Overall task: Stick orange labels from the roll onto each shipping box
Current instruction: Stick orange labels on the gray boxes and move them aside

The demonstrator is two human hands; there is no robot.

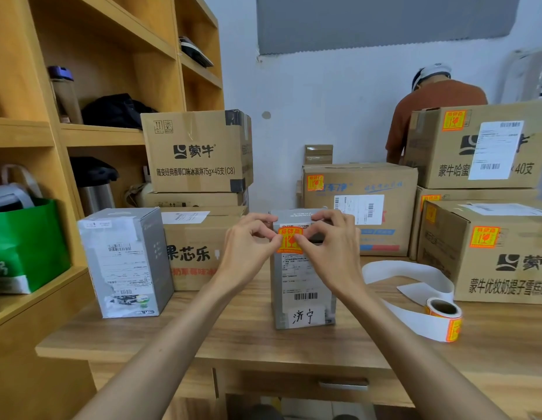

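Both hands are curled: my left hand (248, 242) pinches the left edge of an orange label (290, 242), which lies between my fingertips against the upper front of a grey shipping box (303, 286); my right hand (331, 237) pinches its right edge, label roll (443, 318) well right of them

Both forearms bare, stretched forward, converging toward centre. Left grip (248, 245) raised, fingers curled, thumb and forefinger pinching left edge of orange label (289, 242). Right grip (331, 241) mirrors it, pinching right edge. Fingertips close, not touching.
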